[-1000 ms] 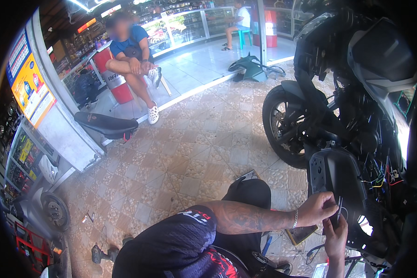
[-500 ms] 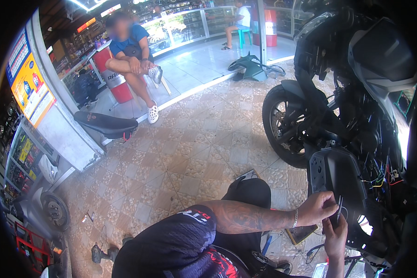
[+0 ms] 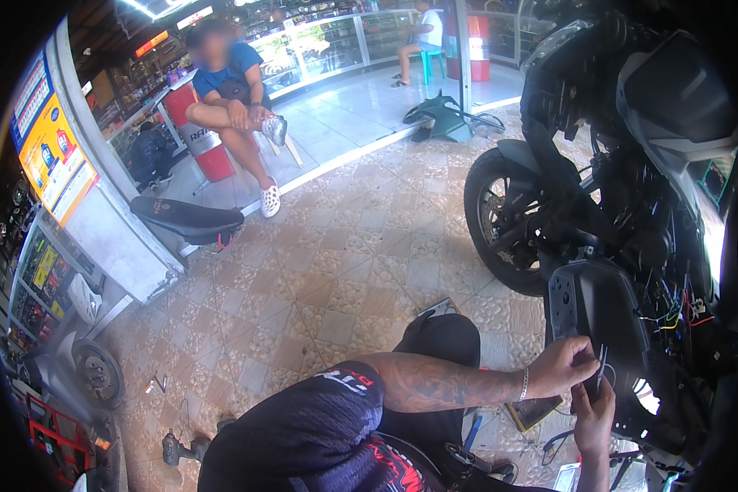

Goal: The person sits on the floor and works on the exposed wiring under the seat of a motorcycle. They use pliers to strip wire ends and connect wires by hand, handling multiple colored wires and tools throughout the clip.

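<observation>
Left arm outstretched — hand pinching

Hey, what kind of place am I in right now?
Probably a motorcycle repair and parts shop: there's a partly stripped black-and-grey motorcycle with thin multicoloured wires exposed, a detached long black seat, and curved glass display cases behind.

The head camera, left unit of a head-worn pair, faces downward and forward through a fisheye lens. The left hand and right hand appear at close range, lower right; the tiled floor occupies mid-frame; the glass counter lies well beyond, near the upper edge.
</observation>
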Available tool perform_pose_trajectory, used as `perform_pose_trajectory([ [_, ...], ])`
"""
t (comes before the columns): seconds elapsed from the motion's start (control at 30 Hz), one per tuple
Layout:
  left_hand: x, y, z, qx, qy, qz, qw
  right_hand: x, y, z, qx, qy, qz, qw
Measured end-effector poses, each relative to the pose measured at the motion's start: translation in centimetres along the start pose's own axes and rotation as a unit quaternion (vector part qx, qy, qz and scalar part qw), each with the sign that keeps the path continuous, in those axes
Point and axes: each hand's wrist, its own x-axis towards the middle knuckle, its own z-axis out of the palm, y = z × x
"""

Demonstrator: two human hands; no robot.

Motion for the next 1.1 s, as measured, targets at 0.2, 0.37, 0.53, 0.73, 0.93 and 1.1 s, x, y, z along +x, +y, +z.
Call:
perform_pose_trajectory([
  [0.2,0.0,-0.7,0.2,-0.010,0.003,0.008,1.000,0.0,0.1,-0.1,0.002,0.005,0.013,1.000],
  [0.37,0.0,-0.6,0.3,-0.027,-0.003,-0.013,1.000,0.0,0.2,-0.1,0.007,0.001,0.009,1.000],
  [0.53,0.0,-0.3,0.1,-0.018,-0.002,-0.016,1.000,0.0,0.2,0.0,0.027,-0.007,0.004,1.000],
  [0.73,0.0,0.1,0.0,-0.033,-0.005,-0.025,0.999,0.1,0.3,0.0,0.055,-0.016,0.011,0.998],
  [0.93,0.0,0.7,-0.6,0.001,-0.037,-0.050,0.998,0.1,0.4,0.0,0.038,-0.022,0.008,0.999],
  [1.1,0.0,0.8,-0.5,-0.006,-0.039,-0.058,0.998,-0.1,0.4,0.1,0.039,-0.015,0.010,0.999],
])
